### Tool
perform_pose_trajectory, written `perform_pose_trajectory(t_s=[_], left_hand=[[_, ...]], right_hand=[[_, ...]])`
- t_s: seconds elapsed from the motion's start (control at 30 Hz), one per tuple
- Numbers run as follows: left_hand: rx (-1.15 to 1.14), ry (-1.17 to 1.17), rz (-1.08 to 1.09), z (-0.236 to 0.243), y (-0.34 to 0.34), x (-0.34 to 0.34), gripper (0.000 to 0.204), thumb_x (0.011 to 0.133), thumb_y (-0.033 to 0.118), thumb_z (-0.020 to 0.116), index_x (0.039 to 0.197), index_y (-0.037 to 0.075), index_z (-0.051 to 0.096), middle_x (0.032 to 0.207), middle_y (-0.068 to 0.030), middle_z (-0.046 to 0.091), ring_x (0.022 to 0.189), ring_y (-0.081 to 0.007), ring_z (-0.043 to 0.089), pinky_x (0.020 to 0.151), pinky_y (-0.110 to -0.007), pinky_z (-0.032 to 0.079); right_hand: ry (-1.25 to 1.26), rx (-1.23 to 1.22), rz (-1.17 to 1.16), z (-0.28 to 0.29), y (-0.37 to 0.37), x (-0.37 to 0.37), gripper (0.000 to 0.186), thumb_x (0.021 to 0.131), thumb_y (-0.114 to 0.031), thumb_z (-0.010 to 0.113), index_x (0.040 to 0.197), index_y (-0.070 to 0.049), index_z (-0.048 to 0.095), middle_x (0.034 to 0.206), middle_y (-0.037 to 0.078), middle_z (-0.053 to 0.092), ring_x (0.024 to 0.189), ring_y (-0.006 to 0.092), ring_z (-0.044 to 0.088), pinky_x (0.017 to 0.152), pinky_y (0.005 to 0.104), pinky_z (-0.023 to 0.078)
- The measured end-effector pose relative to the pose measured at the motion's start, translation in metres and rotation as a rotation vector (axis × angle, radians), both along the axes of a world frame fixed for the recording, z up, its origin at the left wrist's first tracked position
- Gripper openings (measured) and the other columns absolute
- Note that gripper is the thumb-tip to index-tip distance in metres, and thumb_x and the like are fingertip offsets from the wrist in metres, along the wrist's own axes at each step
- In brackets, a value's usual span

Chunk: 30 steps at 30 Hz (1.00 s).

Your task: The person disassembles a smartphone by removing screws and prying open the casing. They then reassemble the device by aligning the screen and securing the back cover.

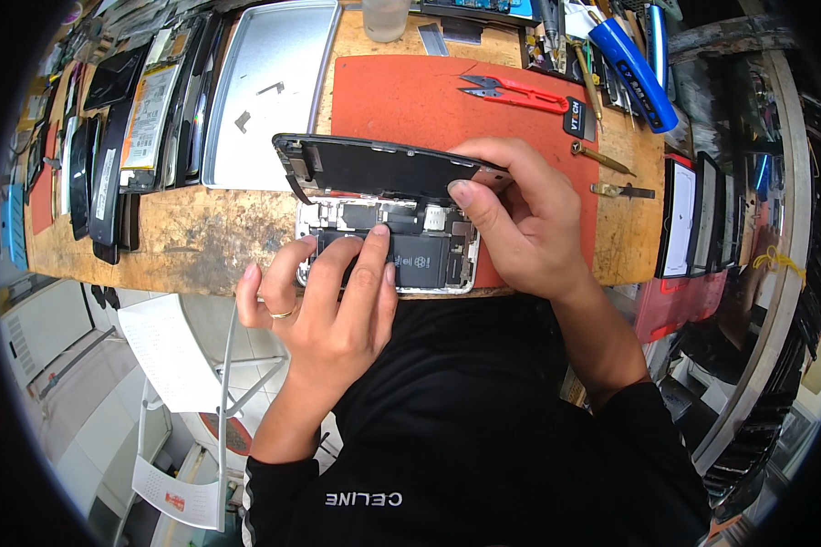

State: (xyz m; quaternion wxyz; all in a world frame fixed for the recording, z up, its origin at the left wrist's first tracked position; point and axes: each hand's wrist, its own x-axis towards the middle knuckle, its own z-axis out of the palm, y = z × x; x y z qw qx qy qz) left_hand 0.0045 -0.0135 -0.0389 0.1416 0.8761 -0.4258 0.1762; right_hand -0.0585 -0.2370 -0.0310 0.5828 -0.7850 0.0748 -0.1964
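Note:
An opened phone body with exposed battery and parts lies at the bench's front edge. Its dark screen assembly is lifted and tilted above it along the far side. My right hand grips the screen's right end between thumb and fingers. My left hand, wearing a ring, has its fingers apart over the phone body, the index fingertip touching the upper middle of the internals. An orange mat lies behind the phone, partly under it.
Left: a metal tray with small parts, stacked phones. Behind: red-handled snips, a blue cylindrical tool, a cup. Right: screwdriver, tweezers, more devices. Below left, a white folding chair.

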Motion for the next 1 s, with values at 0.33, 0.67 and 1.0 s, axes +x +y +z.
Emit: perform_pose_trajectory(t_s=[0.33,0.67,1.0], left_hand=[[-0.002,0.029,-0.014,0.001,-0.001,0.001,0.034,0.090,0.029,0.076,0.122,0.023,0.084,0.106,0.0057,0.071,0.118,-0.0212,0.057,0.119,-0.053,0.020],[-0.013,0.090,-0.017,0.002,-0.002,-0.002,0.037,0.088,0.027,0.075,0.123,0.018,0.083,0.109,0.0031,0.071,0.119,-0.0213,0.060,0.120,-0.054,0.020],[-0.116,0.072,0.009,0.002,-0.015,-0.005,0.035,0.085,0.024,0.078,0.118,0.013,0.081,0.107,0.0016,0.070,0.115,-0.0204,0.063,0.116,-0.051,0.026]], right_hand=[[-0.006,0.040,-0.026,0.001,0.001,0.001,0.024,0.100,0.001,0.072,0.124,0.003,0.071,0.103,0.012,0.076,0.088,0.0171,0.074,0.076,0.0296,0.059],[0.052,0.041,-0.047,-0.002,0.001,-0.004,0.025,0.099,0.002,0.073,0.123,0.003,0.072,0.103,0.011,0.075,0.087,0.0156,0.073,0.074,0.0284,0.058],[0.064,0.062,-0.058,-0.002,0.000,-0.010,0.021,0.104,0.002,0.070,0.125,0.006,0.068,0.109,0.009,0.070,0.098,0.0121,0.065,0.088,0.0265,0.052]])
